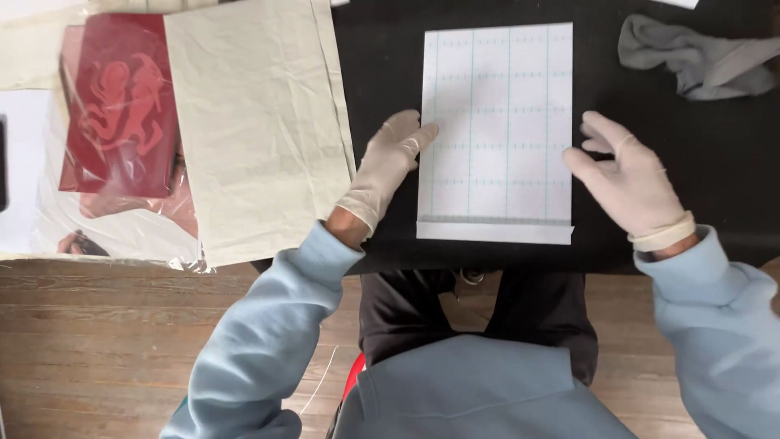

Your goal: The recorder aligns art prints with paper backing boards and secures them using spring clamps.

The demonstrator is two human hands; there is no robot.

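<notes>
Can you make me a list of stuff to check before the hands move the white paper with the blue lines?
1. Gloved left hand touches the white gridded paper sheet at its left edge: ok.
2. Gloved right hand at the right edge: ok; actual contact: cannot tell.
3. Sheet lies flat on the black table mat: ok.
4. Bottom strip folded up evenly: ok.
5. Crumpled grey cloth lies apart from the sheet: ok.
6. Beige creased paper is off the sheet: ok.

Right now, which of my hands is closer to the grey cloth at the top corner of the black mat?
Right. Your right hand sits at the gridded sheet's right edge, below and left of the grey cloth. Your left hand is at the sheet's far edge.
</notes>
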